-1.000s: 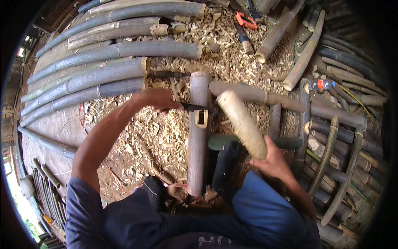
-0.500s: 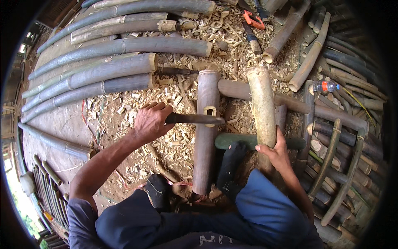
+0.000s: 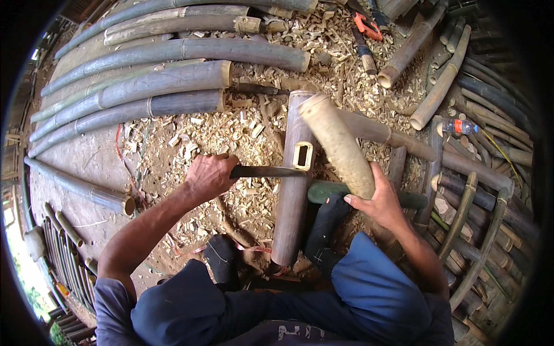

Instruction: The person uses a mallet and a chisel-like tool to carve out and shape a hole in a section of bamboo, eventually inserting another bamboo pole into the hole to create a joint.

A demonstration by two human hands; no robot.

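Note:
My left hand is closed round the end of a dark, flat chisel. The chisel lies almost level, its tip over a thick bamboo pole just below a rectangular hole with pale cut edges. Whether the tip touches the pole I cannot tell. In my right hand is a stout, pale wooden club, gripped by its lower end. The club leans up and left, and its top overlaps the upper part of the pole in the view. A green bamboo piece passes beneath the right hand.
Wood chips cover the ground around the pole. Long bamboo poles lie at the far left, and more bamboo is stacked at the right. An orange-handled saw and a plastic bottle lie farther off. My socked feet flank the pole.
The club's top has swung left toward the pole, and my right hand has moved slightly up and left. The chisel tip sits lower, below the hole rather than across it.

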